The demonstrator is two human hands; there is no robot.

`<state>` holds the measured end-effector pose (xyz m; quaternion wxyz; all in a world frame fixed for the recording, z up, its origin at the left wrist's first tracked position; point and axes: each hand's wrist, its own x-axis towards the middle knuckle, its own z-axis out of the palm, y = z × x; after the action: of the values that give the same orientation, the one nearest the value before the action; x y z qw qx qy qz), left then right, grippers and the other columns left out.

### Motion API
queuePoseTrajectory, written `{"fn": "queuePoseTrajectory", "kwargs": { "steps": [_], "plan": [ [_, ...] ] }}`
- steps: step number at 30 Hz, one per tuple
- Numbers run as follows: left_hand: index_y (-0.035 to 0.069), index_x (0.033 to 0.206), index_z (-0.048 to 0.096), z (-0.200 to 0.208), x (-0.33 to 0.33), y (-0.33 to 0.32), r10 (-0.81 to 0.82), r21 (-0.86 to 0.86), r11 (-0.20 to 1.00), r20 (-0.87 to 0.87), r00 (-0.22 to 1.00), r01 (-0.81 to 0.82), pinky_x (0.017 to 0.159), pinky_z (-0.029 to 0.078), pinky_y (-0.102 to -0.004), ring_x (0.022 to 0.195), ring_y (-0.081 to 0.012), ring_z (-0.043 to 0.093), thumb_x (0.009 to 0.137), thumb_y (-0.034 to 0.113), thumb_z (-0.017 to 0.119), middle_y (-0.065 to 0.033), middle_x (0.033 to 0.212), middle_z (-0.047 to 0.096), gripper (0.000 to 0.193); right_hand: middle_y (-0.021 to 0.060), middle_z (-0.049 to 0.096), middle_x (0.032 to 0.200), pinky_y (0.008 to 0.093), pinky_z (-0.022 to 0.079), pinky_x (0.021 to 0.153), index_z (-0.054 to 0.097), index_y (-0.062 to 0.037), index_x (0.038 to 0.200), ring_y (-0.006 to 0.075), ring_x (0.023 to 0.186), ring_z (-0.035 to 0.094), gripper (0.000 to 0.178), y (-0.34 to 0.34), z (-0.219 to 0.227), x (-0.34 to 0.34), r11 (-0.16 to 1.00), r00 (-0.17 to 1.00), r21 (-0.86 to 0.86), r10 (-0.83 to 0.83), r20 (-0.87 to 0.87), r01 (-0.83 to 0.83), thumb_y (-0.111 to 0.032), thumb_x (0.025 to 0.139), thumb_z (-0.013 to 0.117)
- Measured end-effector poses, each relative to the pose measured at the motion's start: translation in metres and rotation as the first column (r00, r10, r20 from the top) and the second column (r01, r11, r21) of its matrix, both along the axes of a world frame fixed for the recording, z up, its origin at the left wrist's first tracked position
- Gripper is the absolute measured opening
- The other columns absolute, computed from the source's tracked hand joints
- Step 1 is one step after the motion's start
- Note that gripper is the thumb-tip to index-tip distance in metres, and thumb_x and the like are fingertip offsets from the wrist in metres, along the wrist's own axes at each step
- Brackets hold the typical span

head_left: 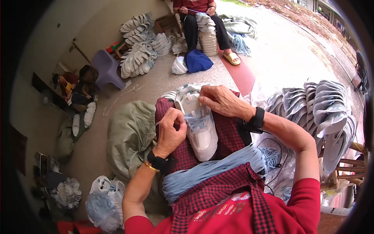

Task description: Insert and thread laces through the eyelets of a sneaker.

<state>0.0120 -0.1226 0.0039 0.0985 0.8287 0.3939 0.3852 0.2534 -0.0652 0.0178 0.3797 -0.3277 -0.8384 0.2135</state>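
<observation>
- One red-and-black checked apron is hanging over the person's red shirt and covering the lap.
- Many pale blue laces are lying in a thick bundle across the lap.
- Just beyond them, a white shoe is resting between the person's knees, its toe pointing back toward the body; a blue lace is crossing its front.
- The left hand is hovering just beside the shoe, its fingers pinching the lace.
- The right hand is reaching over the shoe's far end; its fingers are bending narrowly at the upper edge, though I cannot tell what they are gripping.
- To the left, a green sack is slumping near the knee.
- To the right, grey-white shoe pieces are leaning in stacks above a wooden frame.
- Farther off, a blue cloth is lying on the floor, and a purple chair is standing near piled shoe pieces.
- Beyond the cloth, a seated co-worker is holding a lace too.
</observation>
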Motion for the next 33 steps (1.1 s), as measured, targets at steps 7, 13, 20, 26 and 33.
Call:
{"fn": "queuePoseTrajectory", "kwargs": {
  "steps": [7, 13, 20, 26, 33],
  "plan": [
    [0.004, 0.106, 0.058, -0.007, 0.014, -0.005, 0.107, -0.143, 0.986, 0.145, 0.984, -0.086, 0.067, 0.049, -0.0253, 0.074, -0.0115, 0.053, 0.075, -0.009, 0.060, -0.0028, 0.086, 0.050, 0.034, 0.0015, 0.056, 0.067, 0.0312, 0.042, 0.055, 0.058, -0.0010, 0.097, 0.0104, 0.059, 0.050, 0.009, 0.010, -0.013, 0.002, 0.984, 0.981, -0.128, 0.101, -0.166, -0.123, -0.008, 0.091, 0.057],
    [0.001, 0.101, 0.060, -0.004, 0.006, -0.003, 0.167, -0.034, 0.986, 0.092, 0.982, -0.164, 0.069, 0.052, -0.0276, 0.084, -0.0160, 0.056, 0.071, -0.011, 0.052, -0.0075, 0.098, 0.055, 0.033, -0.0056, 0.053, 0.084, 0.0211, 0.040, 0.063, 0.057, -0.0038, 0.104, 0.0039, 0.074, 0.047, 0.009, 0.036, -0.003, 0.036, 0.882, 0.886, -0.400, 0.040, -0.463, -0.249, -0.009, 0.096, 0.057],
    [0.003, 0.096, 0.061, -0.002, -0.008, 0.002, 0.319, 0.131, 0.946, -0.224, 0.921, -0.296, 0.092, 0.040, -0.0431, 0.098, -0.0325, 0.052, 0.081, 0.009, 0.063, -0.0122, 0.099, 0.056, 0.017, 0.0074, 0.060, 0.109, 0.0325, 0.050, 0.080, 0.060, -0.0055, 0.115, 0.0184, 0.095, 0.061, 0.035, 0.008, 0.015, 0.031, 0.990, 0.991, -0.053, 0.131, -0.026, -0.133, 0.004, 0.082, 0.054],
    [-0.001, 0.074, 0.062, -0.005, -0.037, 0.020, 0.219, 0.045, 0.974, 0.034, 0.975, -0.221, 0.086, 0.043, -0.0422, 0.094, -0.0292, 0.056, 0.080, 0.011, 0.064, -0.0100, 0.101, 0.058, 0.013, 0.0157, 0.056, 0.102, 0.0401, 0.050, 0.082, 0.063, -0.0110, 0.119, 0.0332, 0.093, 0.061, 0.052, -0.004, 0.005, 0.010, 0.985, 0.965, 0.043, 0.156, 0.212, -0.169, 0.008, 0.074, 0.047],
    [-0.002, 0.082, 0.064, -0.007, -0.071, 0.016, 0.303, -0.132, 0.944, -0.014, 0.953, -0.302, 0.089, 0.045, -0.0400, 0.096, -0.0300, 0.056, 0.083, 0.014, 0.062, -0.0107, 0.102, 0.059, 0.016, 0.0146, 0.055, 0.100, 0.0415, 0.050, 0.082, 0.063, -0.0128, 0.119, 0.0331, 0.093, 0.061, 0.051, -0.005, 0.005, 0.011, 0.992, 0.964, 0.005, 0.123, 0.237, -0.128, 0.009, 0.075, 0.051]
  ]
}}
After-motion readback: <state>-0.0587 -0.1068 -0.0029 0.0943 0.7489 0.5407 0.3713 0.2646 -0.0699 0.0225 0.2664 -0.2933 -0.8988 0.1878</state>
